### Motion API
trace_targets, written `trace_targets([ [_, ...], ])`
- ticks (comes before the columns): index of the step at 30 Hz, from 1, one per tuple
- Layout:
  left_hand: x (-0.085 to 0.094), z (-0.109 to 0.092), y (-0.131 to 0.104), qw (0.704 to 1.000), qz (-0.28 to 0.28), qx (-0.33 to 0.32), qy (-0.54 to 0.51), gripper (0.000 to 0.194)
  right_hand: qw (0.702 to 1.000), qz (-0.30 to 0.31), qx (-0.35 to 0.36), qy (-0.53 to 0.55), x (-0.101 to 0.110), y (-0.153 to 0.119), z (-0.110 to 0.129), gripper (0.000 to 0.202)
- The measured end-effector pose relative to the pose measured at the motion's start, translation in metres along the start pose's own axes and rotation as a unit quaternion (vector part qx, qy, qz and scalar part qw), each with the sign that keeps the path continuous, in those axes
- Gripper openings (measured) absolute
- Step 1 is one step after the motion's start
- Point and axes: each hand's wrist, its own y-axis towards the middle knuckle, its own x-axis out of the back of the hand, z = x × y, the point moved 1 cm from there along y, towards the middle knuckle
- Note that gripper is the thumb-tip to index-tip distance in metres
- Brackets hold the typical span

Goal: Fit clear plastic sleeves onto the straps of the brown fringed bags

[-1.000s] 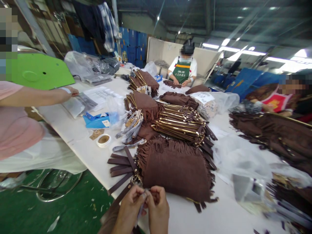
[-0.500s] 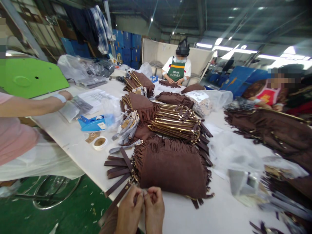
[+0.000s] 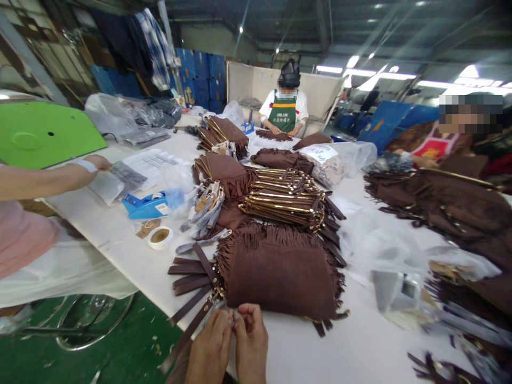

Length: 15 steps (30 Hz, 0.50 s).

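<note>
At the table's near edge, my left hand (image 3: 212,341) and my right hand (image 3: 251,341) meet fingertip to fingertip, both closed in a pinch. Whatever sits between the fingers is too small and covered to name. Just beyond them lies a dark brown fringed bag (image 3: 280,280), flat on the table. Brown straps (image 3: 192,274) with gold-coloured clasps fan out from its left side. One long strap (image 3: 186,338) runs down over the table edge, beside my left hand.
Behind the bag is a stack of gold-edged brown bags (image 3: 284,197). On the left are a tape roll (image 3: 160,237), a blue tape dispenser (image 3: 146,206) and a co-worker's arm (image 3: 52,178). Plastic bags (image 3: 380,245) and more brown bags (image 3: 440,208) lie right. Two people work across the table.
My left fingers have curled over, closer against my right fingertips. The view has shifted slightly, and the co-worker's hand on the left has drawn back a little.
</note>
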Motion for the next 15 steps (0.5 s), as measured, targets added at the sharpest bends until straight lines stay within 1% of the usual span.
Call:
trace_targets([
  [1, 0.002, -0.003, 0.000, 1.000, 0.008, 0.017, -0.017, 0.028, 1.000, -0.005, 0.000, -0.007, -0.001, 0.000, 0.000, 0.012],
  [3, 0.006, -0.010, 0.003, 0.995, 0.018, 0.072, -0.063, 0.027, 1.000, -0.005, -0.005, -0.019, -0.002, 0.000, 0.000, 0.011],
  [6, 0.009, -0.017, 0.008, 0.975, 0.033, 0.165, -0.145, 0.027, 1.000, 0.005, -0.015, -0.019, -0.003, 0.002, 0.002, 0.012],
  [9, 0.008, -0.018, 0.013, 0.954, 0.031, 0.212, -0.210, 0.027, 0.999, -0.011, 0.004, -0.032, -0.002, 0.001, 0.004, 0.010],
  [12, 0.008, -0.010, 0.017, 0.932, 0.026, 0.256, -0.254, 0.034, 0.995, -0.040, 0.043, -0.077, -0.003, -0.002, 0.006, 0.006],
  [14, 0.005, 0.003, 0.022, 0.918, 0.043, 0.320, -0.231, 0.041, 0.991, -0.049, 0.061, -0.110, -0.005, -0.003, 0.004, 0.006],
  [15, 0.003, 0.011, 0.025, 0.924, 0.047, 0.325, -0.197, 0.043, 0.988, -0.054, 0.067, -0.124, -0.004, -0.003, 0.002, 0.006],
])
